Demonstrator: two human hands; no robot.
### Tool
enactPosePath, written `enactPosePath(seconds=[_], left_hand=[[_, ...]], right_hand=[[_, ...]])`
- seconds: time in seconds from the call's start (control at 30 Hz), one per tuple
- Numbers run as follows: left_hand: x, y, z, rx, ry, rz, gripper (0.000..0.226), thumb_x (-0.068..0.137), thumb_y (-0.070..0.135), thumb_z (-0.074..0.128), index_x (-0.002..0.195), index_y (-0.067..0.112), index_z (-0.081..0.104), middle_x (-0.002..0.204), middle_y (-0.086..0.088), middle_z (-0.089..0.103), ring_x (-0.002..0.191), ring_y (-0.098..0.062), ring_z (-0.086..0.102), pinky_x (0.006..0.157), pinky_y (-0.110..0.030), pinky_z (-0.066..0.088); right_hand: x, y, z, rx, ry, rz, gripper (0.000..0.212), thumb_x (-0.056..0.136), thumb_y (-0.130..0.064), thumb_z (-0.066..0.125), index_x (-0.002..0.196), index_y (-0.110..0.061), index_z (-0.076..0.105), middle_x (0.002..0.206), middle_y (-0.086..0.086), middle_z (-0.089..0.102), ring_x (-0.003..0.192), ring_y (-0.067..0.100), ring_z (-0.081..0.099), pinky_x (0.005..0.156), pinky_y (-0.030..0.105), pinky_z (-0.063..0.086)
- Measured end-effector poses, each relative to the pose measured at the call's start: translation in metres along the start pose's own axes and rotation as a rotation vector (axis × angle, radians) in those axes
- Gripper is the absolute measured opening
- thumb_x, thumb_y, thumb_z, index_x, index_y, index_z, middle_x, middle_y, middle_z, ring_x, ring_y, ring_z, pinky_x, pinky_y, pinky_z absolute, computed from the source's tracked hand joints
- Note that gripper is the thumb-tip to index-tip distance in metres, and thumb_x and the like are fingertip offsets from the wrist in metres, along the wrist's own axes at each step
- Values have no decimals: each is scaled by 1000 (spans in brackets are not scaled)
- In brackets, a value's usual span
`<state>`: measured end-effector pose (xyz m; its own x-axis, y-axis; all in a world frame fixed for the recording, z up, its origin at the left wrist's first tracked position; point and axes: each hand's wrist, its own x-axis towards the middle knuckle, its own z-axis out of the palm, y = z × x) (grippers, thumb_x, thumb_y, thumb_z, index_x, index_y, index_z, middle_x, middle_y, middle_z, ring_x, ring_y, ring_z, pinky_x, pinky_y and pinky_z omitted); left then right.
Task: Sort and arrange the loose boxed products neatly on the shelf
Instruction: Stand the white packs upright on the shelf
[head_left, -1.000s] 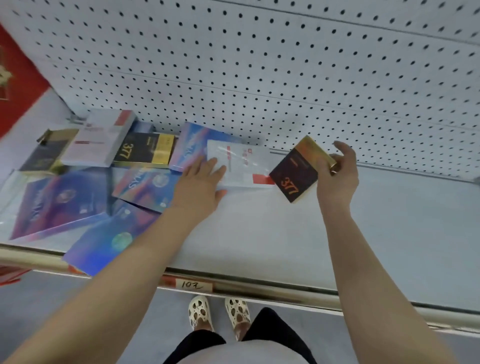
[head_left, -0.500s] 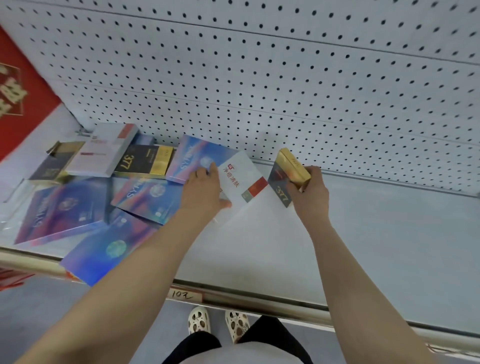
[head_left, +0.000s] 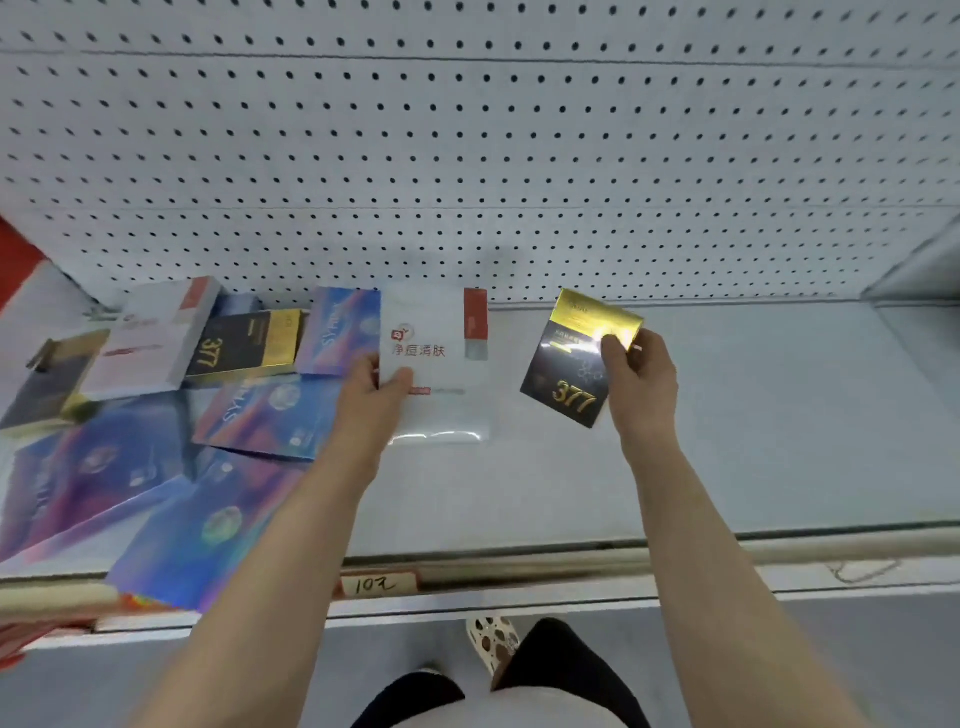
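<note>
My right hand (head_left: 641, 387) grips a black and gold box marked 377 (head_left: 574, 364), held up facing me above the white shelf (head_left: 727, 415). My left hand (head_left: 374, 397) pinches the left edge of a white box with red print (head_left: 441, 348), which stands tilted near the pegboard. A second black and gold 377 box (head_left: 244, 345) lies flat further left, beside another white box (head_left: 156, 338). Several shiny blue and purple boxes (head_left: 270, 415) lie scattered across the shelf's left part.
A white pegboard (head_left: 467, 156) forms the back wall. A metal rail (head_left: 519, 556) with a price tag reading 10 runs along the shelf's front edge. A red panel (head_left: 15, 249) stands at the far left. My feet show on the floor below.
My right hand has turned the 377 box from edge-on to face me and moved it right. My left hand has lifted the white box from flat to standing.
</note>
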<state>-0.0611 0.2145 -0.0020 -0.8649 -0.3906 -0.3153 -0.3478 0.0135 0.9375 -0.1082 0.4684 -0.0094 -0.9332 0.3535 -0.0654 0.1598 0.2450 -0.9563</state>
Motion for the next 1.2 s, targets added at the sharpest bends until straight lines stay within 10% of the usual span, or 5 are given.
enactPosePath(seconds=[0.57,1.2], left_hand=[[-119,-28,104,61,-500,60,13,101,33,44,97,27,54,108,-1,66,94,-20,64,80,-39,54],[-329,-31,491,194,-815,191,20,100,46,39,93,32,52,104,-2,68,91,-22,68,76,-40,58]], right_hand=[[-174,58,-184,63,495,185,14,93,-38,57,105,-30,57,103,0,70,96,18,68,79,37,57],[-140,163,-562,142,841,280,23,89,-32,58,110,-23,58,102,8,69,93,24,68,85,46,55]])
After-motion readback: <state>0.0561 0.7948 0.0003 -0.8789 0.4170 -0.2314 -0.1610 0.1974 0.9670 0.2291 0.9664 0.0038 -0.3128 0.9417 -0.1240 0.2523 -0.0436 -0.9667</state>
